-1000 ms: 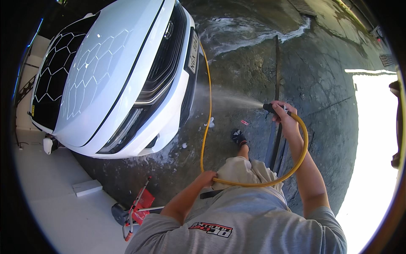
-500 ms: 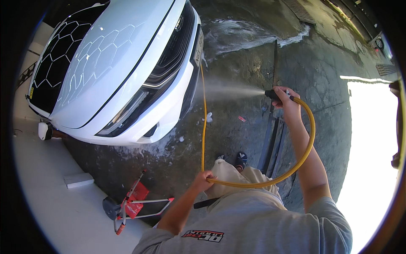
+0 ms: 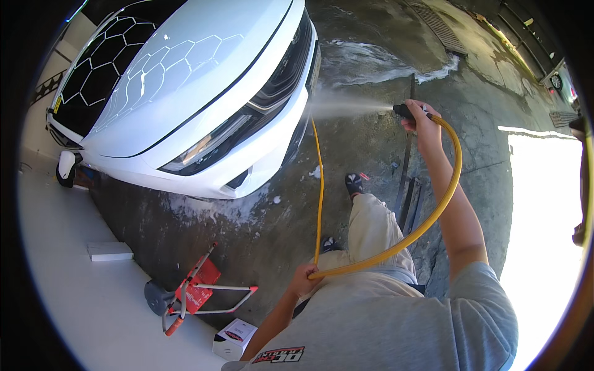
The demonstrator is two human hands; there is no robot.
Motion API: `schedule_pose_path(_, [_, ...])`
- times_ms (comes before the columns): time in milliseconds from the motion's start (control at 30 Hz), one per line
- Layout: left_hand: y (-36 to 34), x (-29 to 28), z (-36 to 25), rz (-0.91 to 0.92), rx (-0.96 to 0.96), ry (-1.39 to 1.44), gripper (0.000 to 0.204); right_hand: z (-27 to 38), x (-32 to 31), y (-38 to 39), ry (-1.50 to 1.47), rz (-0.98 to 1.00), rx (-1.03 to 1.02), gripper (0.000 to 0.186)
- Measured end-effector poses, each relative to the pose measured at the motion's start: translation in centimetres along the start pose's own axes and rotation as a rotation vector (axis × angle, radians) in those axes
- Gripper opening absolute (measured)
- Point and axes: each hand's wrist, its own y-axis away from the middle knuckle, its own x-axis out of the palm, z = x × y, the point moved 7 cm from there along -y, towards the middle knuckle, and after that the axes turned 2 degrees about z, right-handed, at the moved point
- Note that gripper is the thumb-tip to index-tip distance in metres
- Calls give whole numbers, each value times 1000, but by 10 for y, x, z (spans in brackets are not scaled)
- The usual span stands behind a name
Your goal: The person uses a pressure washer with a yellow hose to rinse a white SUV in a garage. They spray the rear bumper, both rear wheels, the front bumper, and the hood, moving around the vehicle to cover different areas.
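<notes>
My right hand (image 3: 423, 119), arm stretched forward, is closed round a black spray nozzle (image 3: 403, 111). A fan of water leaves it leftward and meets the front bumper of a white car (image 3: 204, 167). From the nozzle a yellow hose (image 3: 456, 167) loops back past my right forearm to my waist. There my left hand (image 3: 304, 279) grips the hose, and the rest of it runs down and forward over the floor toward the car's front. Foam lies on the wet floor beside the bumper.
A red and grey folding step stool (image 3: 201, 287) lies at the lower left, with a white box (image 3: 235, 339) near it. A white block (image 3: 110, 251) sits by the white wall. Metal floor channels (image 3: 408, 204) and a drain grate (image 3: 436, 25) cross the concrete.
One foot has stepped forward, and the car sits farther right in view. The nozzle is slightly higher in the picture, still spraying. The white box now shows fully. Both hands keep their hold.
</notes>
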Motion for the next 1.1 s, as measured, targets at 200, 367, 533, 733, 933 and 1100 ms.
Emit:
schedule_pose_path(200, [53,-11,-1,-62,-131,106,28,-13,38,14,31,33,20,37])
schedule_pose_path(367, [112,-30,-5,-230,-113,38,31,-29,65,17,-3,49,2,32])
schedule_pose_path(533, [204,-66,-74,-324,-506,-36,37,-56,77,16,-55,13,9,32])
schedule_pose_path(733, [259,-116,-170,-235,-783,-40,33,-111,80,46,66,67,170,34])
schedule_pose_path(933, [246,-140,-169,-172,-744,24,31,-137,67,72,-75,-1,239,33])
schedule_pose_path(1100, [231,-166,-116,-218,-610,71,25,-120,21,63,-140,-156,199,30])
